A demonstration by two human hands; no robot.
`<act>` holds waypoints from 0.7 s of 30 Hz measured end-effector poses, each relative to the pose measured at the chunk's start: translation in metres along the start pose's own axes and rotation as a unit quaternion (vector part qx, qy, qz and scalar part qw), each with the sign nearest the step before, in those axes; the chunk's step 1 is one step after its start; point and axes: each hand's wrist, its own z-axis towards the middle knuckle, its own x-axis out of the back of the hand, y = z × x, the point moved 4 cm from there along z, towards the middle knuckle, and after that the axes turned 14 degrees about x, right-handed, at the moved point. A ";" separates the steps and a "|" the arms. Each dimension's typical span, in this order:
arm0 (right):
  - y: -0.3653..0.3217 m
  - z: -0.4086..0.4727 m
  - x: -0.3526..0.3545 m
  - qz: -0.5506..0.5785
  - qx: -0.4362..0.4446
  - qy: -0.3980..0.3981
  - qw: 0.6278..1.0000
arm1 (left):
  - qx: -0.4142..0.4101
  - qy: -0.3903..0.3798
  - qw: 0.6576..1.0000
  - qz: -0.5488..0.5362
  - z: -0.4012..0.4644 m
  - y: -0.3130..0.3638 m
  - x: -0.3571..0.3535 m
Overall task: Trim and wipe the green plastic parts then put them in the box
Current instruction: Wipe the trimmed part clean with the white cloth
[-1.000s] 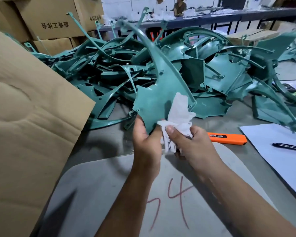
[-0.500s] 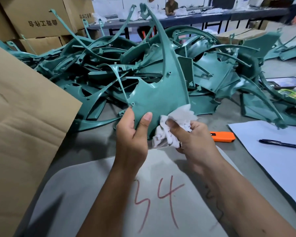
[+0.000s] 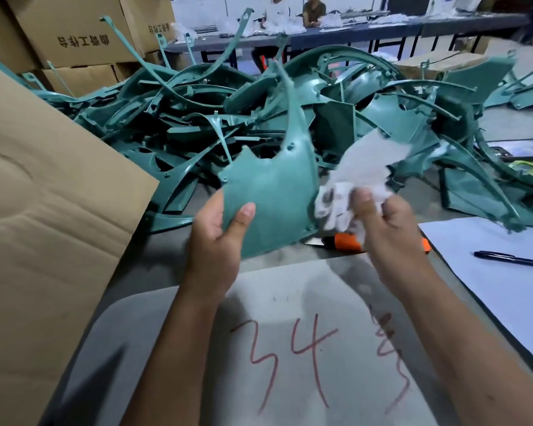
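While left hand (image 3: pixel 216 241) pinches green part (image 3: pixel 274 195), right hand (image 3: pixel 391 229) clutches cloth (image 3: pixel 360 170).

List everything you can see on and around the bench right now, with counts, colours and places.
held green plastic part: one, teal green, upright in the left hand.
white cloth: one, bunched in the right hand, beside the part's right edge.
pile of green parts: too many to count, teal, behind the hands.
cardboard flap: one, brown, left.
stacked cartons: several, brown, back left.
orange tool: one, partly hidden under the right hand.
black pen: one, on white paper, right.
grey board: one, red "34" on it.
phone: one, dark, far right.
left hand: grips the part.
right hand: fingers pinch the cloth.
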 end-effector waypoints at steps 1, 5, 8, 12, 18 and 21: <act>0.000 -0.004 -0.010 0.012 -0.012 -0.056 0.998 | -0.007 -0.018 1.000 0.006 -0.002 0.000 -0.006; -0.003 -0.008 -0.027 0.051 0.004 -0.066 0.996 | -0.020 0.003 0.999 0.032 -0.002 -0.005 -0.010; -0.005 -0.008 -0.022 0.056 0.012 0.025 0.998 | 0.090 0.014 0.989 -0.114 -0.006 -0.012 -0.020; -0.008 -0.009 -0.023 0.176 -0.020 0.094 0.980 | 0.174 -0.088 0.961 -0.194 -0.019 -0.018 -0.053; -0.007 -0.012 -0.026 0.095 -0.004 0.060 0.994 | 0.149 -0.037 0.980 -0.129 -0.018 -0.019 -0.058; -0.006 -0.009 -0.017 0.100 -0.020 0.104 0.989 | 0.141 -0.043 0.987 -0.067 -0.011 -0.019 -0.042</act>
